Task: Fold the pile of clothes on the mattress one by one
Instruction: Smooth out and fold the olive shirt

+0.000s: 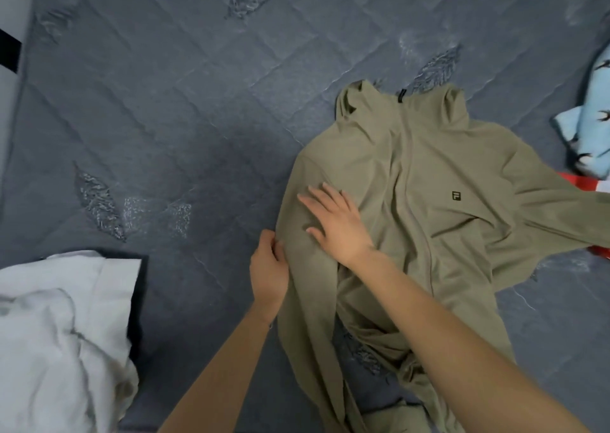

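my left hand (269,272) pinches the olive jacket (429,185) edge, right hand (333,221) flat, fingers straight, pressing it. thin, soft, probably slippery; grab seams.

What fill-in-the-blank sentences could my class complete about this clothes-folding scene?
The olive jacket lies on a quilted mattress coloured ____.
The left hand pinches the jacket's edge, while the right hand rests ____ on it.
The crumpled clothes at lower left are ____.
Missing words: grey; flat; white.
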A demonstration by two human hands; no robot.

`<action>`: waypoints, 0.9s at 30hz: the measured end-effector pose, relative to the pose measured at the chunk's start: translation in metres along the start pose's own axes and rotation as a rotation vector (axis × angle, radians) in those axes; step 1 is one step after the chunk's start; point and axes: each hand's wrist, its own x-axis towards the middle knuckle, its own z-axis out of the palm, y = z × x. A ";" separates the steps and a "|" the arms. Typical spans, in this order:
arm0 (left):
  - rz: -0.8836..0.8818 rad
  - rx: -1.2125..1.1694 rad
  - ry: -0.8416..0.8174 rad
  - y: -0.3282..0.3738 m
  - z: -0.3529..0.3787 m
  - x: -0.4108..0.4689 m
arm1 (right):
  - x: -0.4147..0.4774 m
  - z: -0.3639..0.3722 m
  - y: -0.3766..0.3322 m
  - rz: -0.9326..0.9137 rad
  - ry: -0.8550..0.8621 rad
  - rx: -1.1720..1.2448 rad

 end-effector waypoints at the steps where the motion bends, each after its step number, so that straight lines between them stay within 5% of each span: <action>1: 0.023 -0.048 0.021 0.000 -0.003 0.000 | 0.006 0.000 -0.005 -0.035 -0.013 -0.003; 8: 0.262 -0.056 0.033 0.005 -0.052 0.037 | 0.051 -0.002 -0.049 -0.209 -0.060 0.048; 15: 0.341 0.041 -0.053 0.016 -0.118 0.091 | 0.098 -0.030 -0.095 -0.069 0.080 0.188; 19: 0.178 0.013 -0.112 0.014 -0.134 0.103 | 0.116 -0.028 -0.111 -0.039 0.101 0.133; 23: -0.108 0.103 -0.407 -0.008 -0.137 0.102 | 0.121 -0.016 -0.115 0.050 0.129 0.149; 27: -0.087 0.130 -0.408 -0.031 -0.147 0.100 | 0.116 -0.003 -0.117 0.017 0.088 0.148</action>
